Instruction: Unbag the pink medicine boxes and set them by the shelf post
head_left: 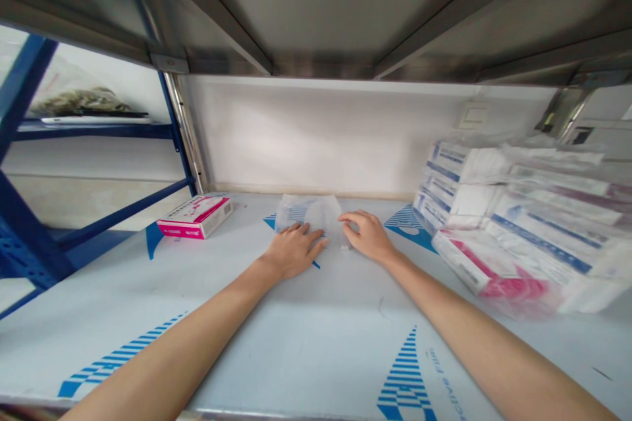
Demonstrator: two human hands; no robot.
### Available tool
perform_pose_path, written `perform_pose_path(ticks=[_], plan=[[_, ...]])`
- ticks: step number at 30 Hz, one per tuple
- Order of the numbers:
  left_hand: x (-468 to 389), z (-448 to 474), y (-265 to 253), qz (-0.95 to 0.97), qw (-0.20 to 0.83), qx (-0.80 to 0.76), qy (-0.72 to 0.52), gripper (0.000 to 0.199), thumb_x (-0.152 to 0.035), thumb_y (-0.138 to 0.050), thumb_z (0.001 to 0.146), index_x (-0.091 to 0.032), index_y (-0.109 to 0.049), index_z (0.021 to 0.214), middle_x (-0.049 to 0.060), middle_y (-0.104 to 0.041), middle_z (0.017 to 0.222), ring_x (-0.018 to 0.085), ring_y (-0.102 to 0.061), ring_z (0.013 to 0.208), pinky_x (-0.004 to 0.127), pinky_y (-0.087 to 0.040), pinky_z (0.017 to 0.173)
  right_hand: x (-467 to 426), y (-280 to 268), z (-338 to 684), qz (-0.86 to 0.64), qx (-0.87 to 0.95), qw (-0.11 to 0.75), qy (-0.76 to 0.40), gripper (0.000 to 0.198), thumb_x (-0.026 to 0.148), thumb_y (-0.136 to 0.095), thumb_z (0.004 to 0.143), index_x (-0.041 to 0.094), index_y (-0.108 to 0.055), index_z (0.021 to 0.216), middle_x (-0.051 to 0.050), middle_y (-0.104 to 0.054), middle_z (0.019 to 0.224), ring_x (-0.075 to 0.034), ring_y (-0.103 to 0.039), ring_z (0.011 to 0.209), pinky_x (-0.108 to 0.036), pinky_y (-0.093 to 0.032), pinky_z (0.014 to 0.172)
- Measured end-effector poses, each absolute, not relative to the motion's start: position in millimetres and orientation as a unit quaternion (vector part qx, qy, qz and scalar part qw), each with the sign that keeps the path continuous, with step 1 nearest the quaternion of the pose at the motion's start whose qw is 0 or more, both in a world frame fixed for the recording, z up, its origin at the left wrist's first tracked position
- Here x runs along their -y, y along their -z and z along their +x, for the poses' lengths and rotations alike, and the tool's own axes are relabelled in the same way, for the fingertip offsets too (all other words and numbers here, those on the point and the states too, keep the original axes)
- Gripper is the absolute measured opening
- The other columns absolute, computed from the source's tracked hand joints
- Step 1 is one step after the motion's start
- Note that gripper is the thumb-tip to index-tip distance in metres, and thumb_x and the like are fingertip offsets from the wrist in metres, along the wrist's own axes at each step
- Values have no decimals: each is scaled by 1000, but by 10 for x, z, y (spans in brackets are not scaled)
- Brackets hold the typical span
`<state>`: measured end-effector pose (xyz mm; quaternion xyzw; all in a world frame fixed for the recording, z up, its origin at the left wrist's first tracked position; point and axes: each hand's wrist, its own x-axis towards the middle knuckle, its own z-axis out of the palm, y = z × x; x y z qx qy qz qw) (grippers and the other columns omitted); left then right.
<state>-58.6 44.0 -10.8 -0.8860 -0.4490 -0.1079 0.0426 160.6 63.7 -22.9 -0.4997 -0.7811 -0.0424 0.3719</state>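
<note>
A person's two bare hands meet at a clear plastic bag [326,212] lying flat toward the back of a film-covered shelf [306,342]. The left hand [293,251] is palm down across the bag's near left part, its fingers spread and released, gripping nothing. The right hand [368,235] is at the bag's right edge, thumb and forefinger curled close together; whether they pinch the plastic cannot be told.

Around the bag, the shelf's pale blue-gray protective film carries striped blue logos, some flanking the bag and two well in front of it, the right one beside partly visible lettering that ends in "Film."

Well left of the bag sits a magenta-and-white carton [195,217]. Well to its right, blue-and-white cartons [459,177] are stacked in clear wrapping, with a plastic-covered pink-and-white carton [486,270] at the front of the pile.

Close behind the bag rises a white wall [306,138], a switch plate [473,115] set on it above and to the bag's right. Overhead spans a gray metal panel [326,6] with braces. Far left of the bag stands a blue metal rack [29,230].
</note>
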Motion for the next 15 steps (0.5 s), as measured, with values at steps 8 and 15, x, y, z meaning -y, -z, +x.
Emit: perform_pose_path(ticks=[8,15], plan=[[-467,-631,110,-887,35,445,120,56,-55,-22,102,-29,-55,139,9,-60,136,28,-54,129,41,-41,108,-558,175,1575,-475,817,327,0,22,19,-55,89,20,-75,98,-6,-77,98,-20,-70,92,-31,-50,89],[-610,-560,132,-892,46,436,106,56,-53,-22,103,-27,-55,139,11,-62,133,30,-54,129,43,-40,109,-598,181,1573,-535,798,276,37,27,26,-51,95,20,-77,91,-9,-76,94,-23,-68,95,-34,-48,89]])
